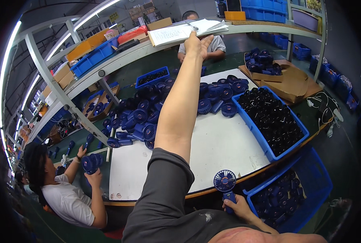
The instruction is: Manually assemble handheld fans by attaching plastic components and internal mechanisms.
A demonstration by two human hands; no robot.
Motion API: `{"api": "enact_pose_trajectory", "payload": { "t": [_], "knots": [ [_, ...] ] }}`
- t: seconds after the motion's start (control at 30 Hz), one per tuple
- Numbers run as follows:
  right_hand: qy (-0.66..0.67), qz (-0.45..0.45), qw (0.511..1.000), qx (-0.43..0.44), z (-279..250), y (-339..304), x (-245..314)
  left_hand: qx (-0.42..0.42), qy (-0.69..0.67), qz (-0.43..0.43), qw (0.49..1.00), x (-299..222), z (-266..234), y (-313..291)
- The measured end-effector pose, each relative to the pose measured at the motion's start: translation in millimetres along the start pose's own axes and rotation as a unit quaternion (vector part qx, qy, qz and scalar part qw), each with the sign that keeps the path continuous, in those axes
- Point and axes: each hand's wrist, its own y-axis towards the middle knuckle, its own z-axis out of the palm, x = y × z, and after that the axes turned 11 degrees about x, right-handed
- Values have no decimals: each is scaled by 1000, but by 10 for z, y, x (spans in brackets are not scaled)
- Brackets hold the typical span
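Observation:
My left hand [198, 45] reaches far up to the shelf, thumb over the near edge of a clipboard with white papers [176, 33] and the other fingers below it. Low at the right, my right hand [239, 205] grips the handle of a dark blue handheld fan [224, 180]. The fan stands upright, its round grille up, in front of the table edge. Behind my left arm, a heap of similar blue fans [142, 115] lies across the far part of the white tabletop [217, 150].
A blue crate of black parts [251, 121] stands on the table's right; another blue crate [322, 182] holding dark blue pieces sits below. An overhead shelf rail [265, 28] crosses the far side. A co-worker [67, 198] at left holds fans; another person [219, 46] sits opposite.

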Motion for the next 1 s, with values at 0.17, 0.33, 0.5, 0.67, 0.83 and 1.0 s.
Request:
{"api": "enact_pose_trajectory", "payload": {
  "t": [0.17, 0.33, 0.5, 0.67, 0.83, 1.0],
  "knots": [
    [5, 5, 1000, 2, -109, 6, -36, 20, 5, -5, 1000, -16, 20, -75],
    [5, 1, 1000, 12, -83, 47, -17, 30, 20, -16, 999, -54, -58, -81],
    [-22, 11, 999, 30, -43, 31, 25, 56, 14, -11, 998, -107, 20, -172],
    [-30, 15, 999, 20, -36, 29, 45, 26, -23, 5, 999, -38, 254, -51],
    [-8, 16, 1000, -5, -35, -6, 18, 35, -42, -32, 998, -13, 59, 166],
    [-15, 20, 1000, 1, -61, -9, -17, 26, -24, -24, 999, 31, -84, 21]
  ]
}}
